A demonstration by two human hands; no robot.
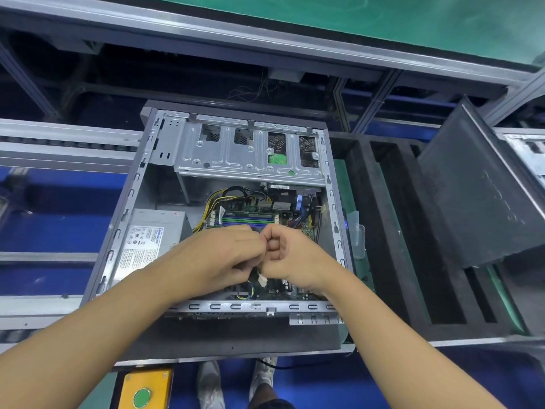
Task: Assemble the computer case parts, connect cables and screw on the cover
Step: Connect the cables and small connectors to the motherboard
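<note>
An open computer case (118, 231) lies on its side in front of me, its motherboard (250, 216) exposed. Over the board my left hand (218, 258) and my right hand (286, 258) meet, fingers curled, both pinching a thin cable with a small white connector (262, 279) that hangs below them. What lies under the hands is hidden. A silver power supply (147, 243) sits at the case's left, and the drive cage (247, 149) spans its far end. The dark side cover (477, 196) leans tilted at the right.
Black foam trays (392, 231) with slots sit right of the case. A yellow box with a green button (144, 391) is below the table edge. Conveyor rails (59, 143) run left. Yellow and black power cables (224, 196) loop over the board.
</note>
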